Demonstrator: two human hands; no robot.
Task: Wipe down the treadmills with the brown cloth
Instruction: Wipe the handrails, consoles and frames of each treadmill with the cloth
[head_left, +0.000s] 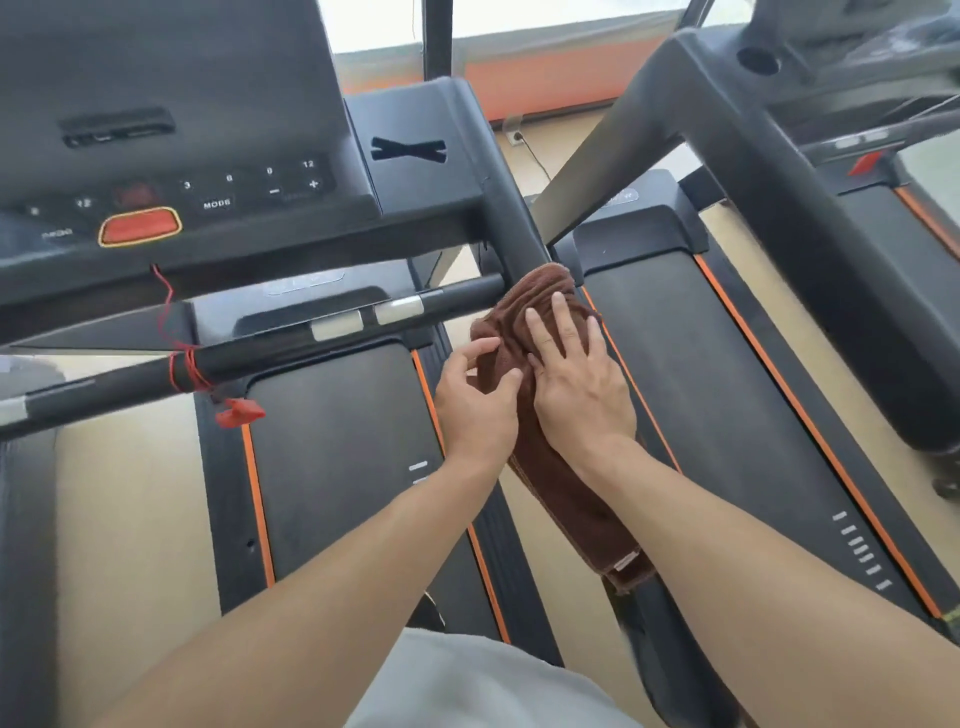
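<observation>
The brown cloth (563, 491) is draped along the right handrail of the near treadmill, its loose end hanging toward me. My left hand (478, 400) grips the cloth's left side with curled fingers. My right hand (576, 379) lies flat on top of the cloth, fingers spread, pressing it onto the rail. The handrail (511, 228) runs up from under the cloth to the treadmill console (171, 156). The console shows grey buttons and a red stop button (139, 226).
A front crossbar (291, 343) with silver grip sensors crosses below the console; a red safety cord and clip (236, 410) hang from it. The running belt (343, 457) lies below. A second treadmill (727, 415) stands to the right, its dark frame arm (810, 234) slanting close by.
</observation>
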